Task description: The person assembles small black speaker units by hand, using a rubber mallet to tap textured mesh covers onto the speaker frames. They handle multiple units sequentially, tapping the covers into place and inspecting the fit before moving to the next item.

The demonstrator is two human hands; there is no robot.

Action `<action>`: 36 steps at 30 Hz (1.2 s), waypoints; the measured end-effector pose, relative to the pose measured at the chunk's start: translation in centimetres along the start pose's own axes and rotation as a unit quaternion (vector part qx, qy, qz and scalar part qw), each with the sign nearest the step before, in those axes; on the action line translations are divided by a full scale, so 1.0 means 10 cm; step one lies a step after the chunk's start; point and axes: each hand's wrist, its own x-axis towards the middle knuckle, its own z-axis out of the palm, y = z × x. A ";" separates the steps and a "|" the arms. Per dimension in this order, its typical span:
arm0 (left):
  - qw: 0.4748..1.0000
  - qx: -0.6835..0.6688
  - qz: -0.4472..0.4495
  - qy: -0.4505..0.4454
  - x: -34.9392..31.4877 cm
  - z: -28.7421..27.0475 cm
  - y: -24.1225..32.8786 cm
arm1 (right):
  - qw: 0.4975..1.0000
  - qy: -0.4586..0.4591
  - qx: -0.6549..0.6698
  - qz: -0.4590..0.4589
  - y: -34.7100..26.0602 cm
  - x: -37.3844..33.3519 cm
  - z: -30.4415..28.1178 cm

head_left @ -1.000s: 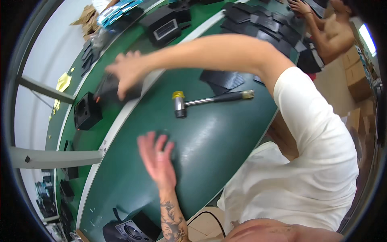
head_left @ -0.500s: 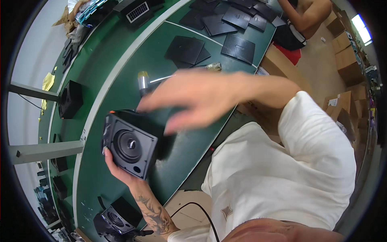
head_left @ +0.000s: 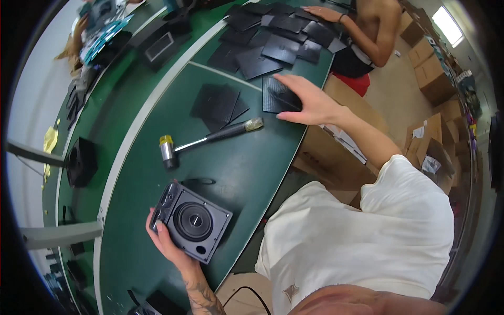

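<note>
My left hand (head_left: 167, 244) grips a black box speaker (head_left: 195, 223) by its left side, the thumb on the glossy strip there. The speaker rests on the green bench with its round cone facing up. Farther right, my right hand (head_left: 310, 100) spans a square black ribbed panel (head_left: 273, 96), fingers at the far edge and thumb at the near edge. Part of that panel is hidden beneath the hand. Between the hands lies a mallet (head_left: 210, 137) with a yellow-faced metal head and a dark handle. Two overlapping dark panels (head_left: 216, 102) lie beyond the mallet.
Many more black panels (head_left: 283, 48) cover the bench's far end, where another person's hand (head_left: 321, 13) rests. Cardboard boxes (head_left: 336, 157) stand along the right edge. A pale rail (head_left: 123, 147) borders the left side, with another speaker (head_left: 82, 161) beyond it.
My right hand has moved away from the speaker to the ribbed panel, uncovering the mallet. In my left hand the speaker has come down flatter on the bench. The view has shifted.
</note>
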 end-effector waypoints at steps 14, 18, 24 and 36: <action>0.996 -0.052 0.039 -0.056 0.09 -0.08 -0.19 | 0.845 -0.227 0.067 -0.479 -2.10 0.83 0.71; 0.997 0.000 0.069 -0.042 0.11 -0.03 -0.26 | 0.846 -0.247 0.028 -0.471 -2.22 0.87 0.76; 0.995 -0.086 0.050 -0.020 0.11 0.00 -0.29 | 0.855 -0.250 -0.007 -0.454 -2.31 0.85 0.72; 0.986 -0.115 0.111 -0.040 -0.01 0.00 -0.27 | 0.836 -0.268 -0.044 -0.476 -2.40 0.87 0.73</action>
